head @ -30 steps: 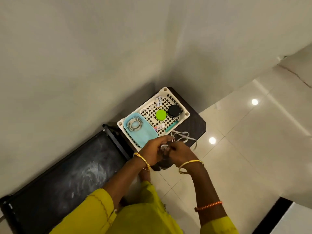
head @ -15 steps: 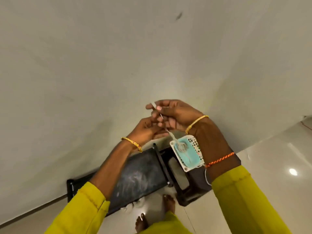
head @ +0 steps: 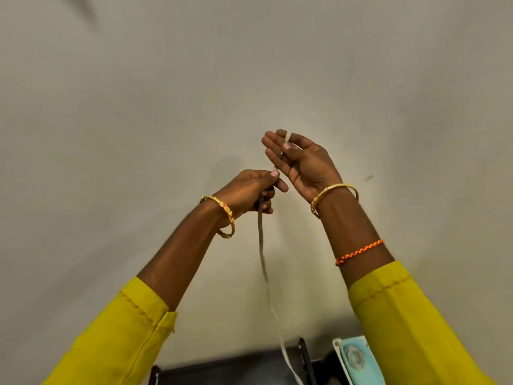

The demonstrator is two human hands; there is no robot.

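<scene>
Head view: I am looking along both forearms at a cord held up in front of a wall.
Sleeves: the yellow sleeves [head: 125,337] are nearest me, one on each side of the cord's lower run.
Left hand [head: 247,190]: it is curled round the cord with the thumb on top, gripping where the hanging length starts.
Right hand [head: 302,162]: it sits just above and right of that grip, fingers fairly straight, with the thumb pinching the cord's pale end against them.
Cord [head: 260,237]: it is thin and whitish. A short stretch runs between the hands, and the rest hangs slack and wavy out of the bottom edge, so its other end is out of my sight.
Handling: I judge it light, soft and limp, with a smooth jacket that could slide through a loose pinch. I would pinch it near the end and close the other hand lightly lower down, avoiding sharp kinks.
Basket [head: 336,346]: it has a white rim and a teal tray [head: 358,362] inside. It lies far below and to the right of the cord.
Desk [head: 236,368]: it is dark and low, under the cord's foot.
Wall [head: 166,93]: it is plain beige, behind the cord.
</scene>
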